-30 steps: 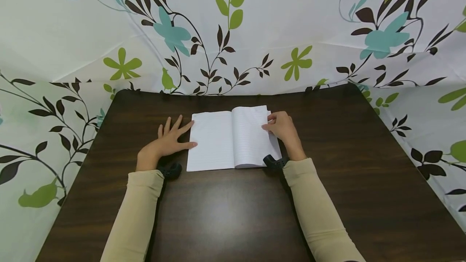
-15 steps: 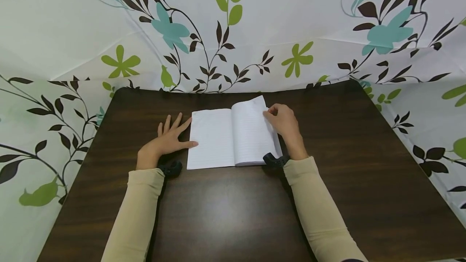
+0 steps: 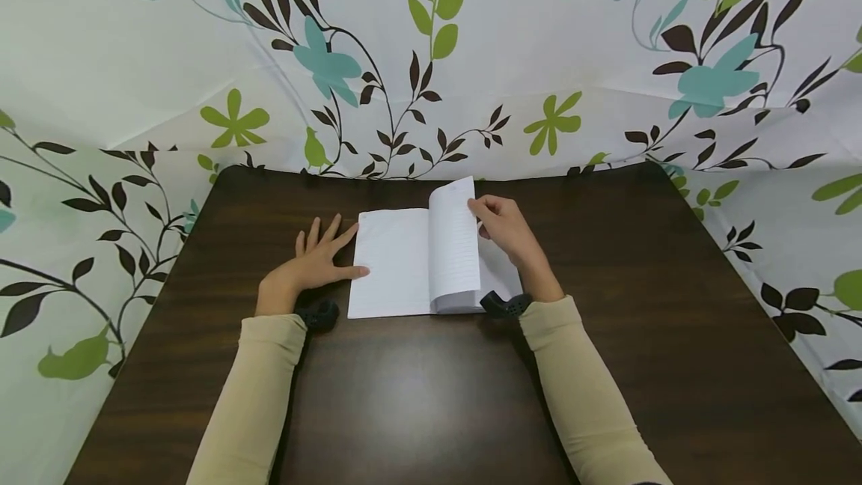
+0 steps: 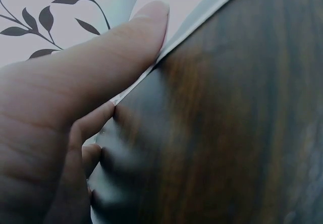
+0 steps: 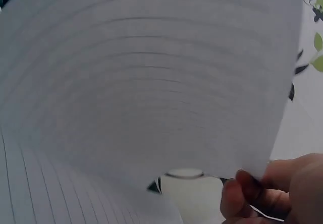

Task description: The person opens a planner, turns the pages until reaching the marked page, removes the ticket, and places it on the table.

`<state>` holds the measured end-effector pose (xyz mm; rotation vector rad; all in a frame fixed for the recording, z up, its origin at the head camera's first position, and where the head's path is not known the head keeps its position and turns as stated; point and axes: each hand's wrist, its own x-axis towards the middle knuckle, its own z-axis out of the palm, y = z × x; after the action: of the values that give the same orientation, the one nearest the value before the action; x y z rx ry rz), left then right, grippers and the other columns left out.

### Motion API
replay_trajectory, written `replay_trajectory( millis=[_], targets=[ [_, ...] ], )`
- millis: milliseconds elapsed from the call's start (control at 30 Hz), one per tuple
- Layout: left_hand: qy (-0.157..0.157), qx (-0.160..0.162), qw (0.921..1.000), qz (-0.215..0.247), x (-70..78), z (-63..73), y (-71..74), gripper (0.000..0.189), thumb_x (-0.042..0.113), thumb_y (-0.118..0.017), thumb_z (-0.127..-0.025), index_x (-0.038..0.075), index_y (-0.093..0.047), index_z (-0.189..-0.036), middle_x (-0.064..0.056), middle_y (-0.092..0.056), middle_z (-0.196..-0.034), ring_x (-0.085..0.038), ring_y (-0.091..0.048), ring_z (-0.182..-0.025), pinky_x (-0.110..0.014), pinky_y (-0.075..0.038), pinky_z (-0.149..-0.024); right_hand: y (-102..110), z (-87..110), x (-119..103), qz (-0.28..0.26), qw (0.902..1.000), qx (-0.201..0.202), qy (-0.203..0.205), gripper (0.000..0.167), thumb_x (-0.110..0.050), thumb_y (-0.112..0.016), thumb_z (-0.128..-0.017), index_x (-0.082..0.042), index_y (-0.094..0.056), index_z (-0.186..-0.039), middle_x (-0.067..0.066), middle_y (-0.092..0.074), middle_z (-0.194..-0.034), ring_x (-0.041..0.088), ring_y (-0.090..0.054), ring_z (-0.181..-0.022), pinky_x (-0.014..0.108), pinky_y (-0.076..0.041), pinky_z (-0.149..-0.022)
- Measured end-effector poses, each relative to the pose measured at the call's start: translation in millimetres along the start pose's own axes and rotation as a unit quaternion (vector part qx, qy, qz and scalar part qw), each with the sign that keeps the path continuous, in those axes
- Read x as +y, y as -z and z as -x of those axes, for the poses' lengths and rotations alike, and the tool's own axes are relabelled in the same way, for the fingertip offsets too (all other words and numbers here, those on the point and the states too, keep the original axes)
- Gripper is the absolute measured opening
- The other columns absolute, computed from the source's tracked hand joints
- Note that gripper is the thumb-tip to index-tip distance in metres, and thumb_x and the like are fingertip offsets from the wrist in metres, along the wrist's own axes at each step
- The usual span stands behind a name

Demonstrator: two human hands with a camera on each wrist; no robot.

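An open notebook (image 3: 392, 264) with white ruled pages lies on the dark wooden table. My left hand (image 3: 311, 266) rests at its left edge with fingers spread, the thumb lying over the page margin. In the left wrist view, that thumb (image 4: 136, 37) touches the notebook's edge. My right hand (image 3: 506, 227) pinches the outer edge of a lifted page (image 3: 454, 242), which curves up and leans toward the spine. The right wrist view shows the fingertips holding the corner of this page (image 5: 151, 93), with more ruled pages (image 5: 50, 193) beneath.
The dark brown table (image 3: 404, 403) stretches around the notebook on all sides. A white cloth with leaf and flower print (image 3: 525, 43) hangs behind the table and along its sides. Black wrist cameras sit at both cuffs, the right one (image 3: 503, 304) overlapping the notebook's lower right corner.
My right hand has taken the page from the right edge and drawn it up and leftward, baring more of the sheet beneath. The left hand stays at the notebook's left edge.
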<state>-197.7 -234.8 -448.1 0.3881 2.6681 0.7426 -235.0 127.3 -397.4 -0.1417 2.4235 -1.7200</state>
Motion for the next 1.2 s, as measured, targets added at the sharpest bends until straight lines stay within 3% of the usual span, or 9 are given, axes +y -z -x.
replay_trajectory(
  millis=[367,533,633,867,1200],
  targets=[
    [0.001,0.000,1.0000,-0.003,-1.8,-0.7,0.7,0.102,0.064,-0.065,-0.094,0.021,-0.011,-0.170,-0.019,0.012,-0.176,-0.051,0.025,-0.157,-0.074,0.017,-0.120,-19,-1.8,-13,-0.023,0.9990,0.002,0.037,0.037,-0.036,-0.054,-0.109,-0.007,-0.060,-0.087,0.005,-0.050,-0.076,0.017,-0.044,-0.066,0.023,-0.038,-0.061],
    [0.005,-0.003,1.0000,0.001,-1.5,0.5,3.5,0.102,0.062,-0.065,-0.095,0.022,-0.010,-0.170,-0.018,0.013,-0.176,-0.050,0.026,-0.157,-0.074,0.019,-0.120,-32,-5.3,-17,-0.026,0.9975,-0.004,0.065,0.039,-0.037,-0.053,-0.110,-0.008,-0.058,-0.084,0.013,-0.050,-0.075,0.029,-0.046,-0.068,0.026,-0.039,-0.062],
    [0.005,-0.003,1.0000,0.001,-1.6,0.7,3.2,0.102,0.062,-0.065,-0.095,0.022,-0.010,-0.170,-0.018,0.013,-0.176,-0.050,0.026,-0.157,-0.074,0.019,-0.120,-41,-8.2,-18,-0.032,0.9971,-0.005,0.068,0.039,-0.038,-0.052,-0.110,-0.010,-0.057,-0.084,0.011,-0.049,-0.072,0.031,-0.047,-0.068,0.025,-0.039,-0.060],
    [0.001,-0.005,1.0000,-0.004,-1.1,-2.1,1.1,0.102,0.061,-0.066,-0.095,0.021,-0.010,-0.170,-0.018,0.012,-0.176,-0.050,0.026,-0.157,-0.073,0.019,-0.121,-54,-8.7,-18,-0.035,0.9974,-0.028,0.056,0.037,-0.036,-0.054,-0.110,-0.009,-0.060,-0.085,0.002,-0.053,-0.075,0.015,-0.047,-0.062,0.023,-0.038,-0.058],
    [0.005,0.000,0.9999,-0.010,-3.7,-1.9,0.6,0.103,0.063,-0.066,-0.094,0.021,-0.011,-0.170,-0.019,0.012,-0.176,-0.051,0.025,-0.157,-0.074,0.018,-0.121,-76,-10.6,-16,-0.024,0.9966,-0.035,0.070,0.034,-0.035,-0.053,-0.110,-0.007,-0.064,-0.092,0.001,-0.060,-0.076,0.016,-0.049,-0.061,0.024,-0.037,-0.058]
  ],
)
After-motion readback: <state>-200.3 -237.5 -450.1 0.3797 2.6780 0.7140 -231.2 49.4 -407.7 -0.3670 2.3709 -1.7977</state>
